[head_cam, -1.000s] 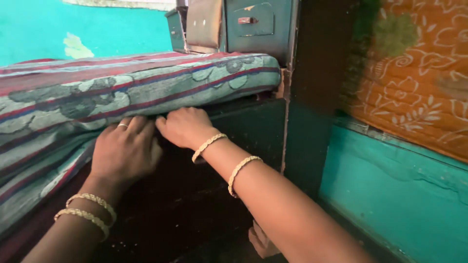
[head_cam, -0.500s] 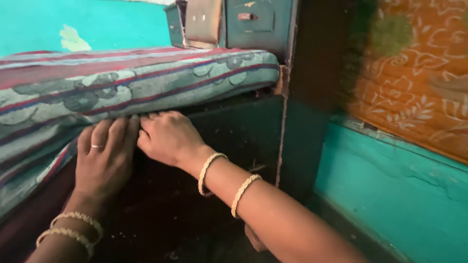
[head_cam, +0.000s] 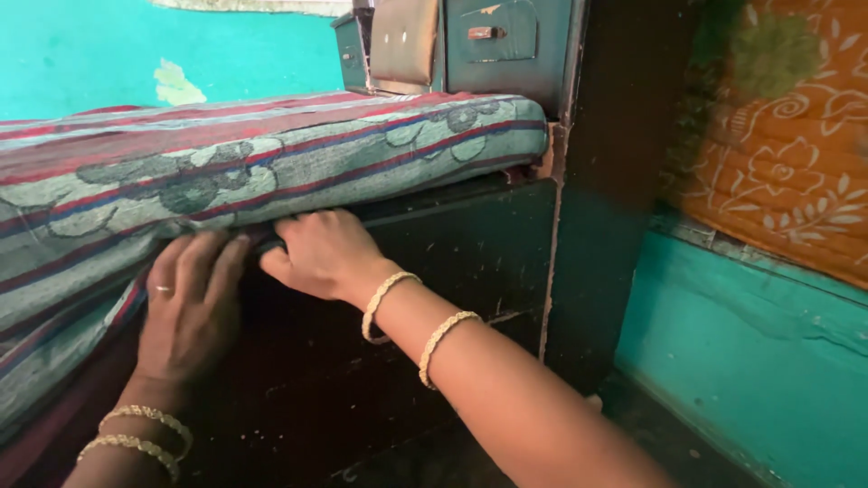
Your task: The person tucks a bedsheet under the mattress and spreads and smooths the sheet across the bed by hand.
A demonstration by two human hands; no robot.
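Far: grey-green metal cabinet [head_cam: 506, 41] against turquoise wall [head_cam: 117, 45]. Right: orange floral cloth [head_cam: 787, 154] above turquoise ledge [head_cam: 750, 343]; dark wooden post [head_cam: 606, 208].

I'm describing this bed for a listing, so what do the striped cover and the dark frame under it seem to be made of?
Striped cover: woven cloth, matte, judging by its soft folds and printed flowers. Dark frame: probably painted or stained wood, with a dull, scuffed, scratched surface; the material isn't certain.

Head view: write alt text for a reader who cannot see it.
Two hands press at the lower edge of a striped, flower-patterned sheet covering a mattress on a dark wooden bed frame: the left hand flat on the cloth, the right hand with fingers pushed under the fold. Both wrists wear gold bangles; a teal wall stands at right.
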